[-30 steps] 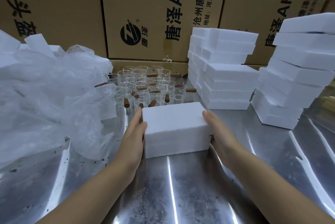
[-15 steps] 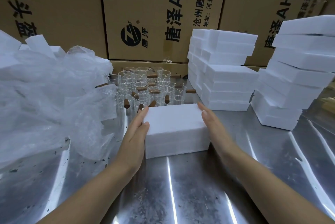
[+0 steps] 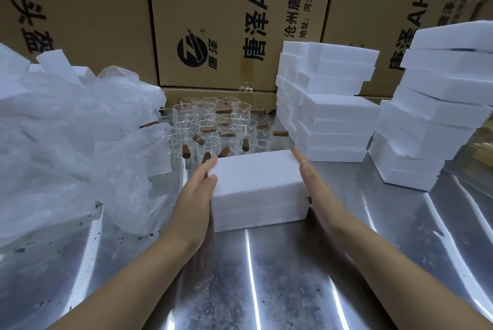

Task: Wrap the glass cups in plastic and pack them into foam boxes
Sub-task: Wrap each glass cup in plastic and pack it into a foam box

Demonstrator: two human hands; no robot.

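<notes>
Foam box [image 3: 256, 180] pressed from both ends

It sat on the steel worktop [image 3: 266, 276], shut, with a faint seam along its front that was perhaps the lid joint. The left hand [image 3: 196, 196] lay flat against its left end, thumb at the top edge; the right hand [image 3: 316, 185] lay flat against the right end. Each grip was wide, fingers straight, curled round nothing. Glass cups [image 3: 213, 121] stood just behind it, crumpled plastic [image 3: 66, 137] to the left, foam stacks [image 3: 333, 116] to the right.
</notes>
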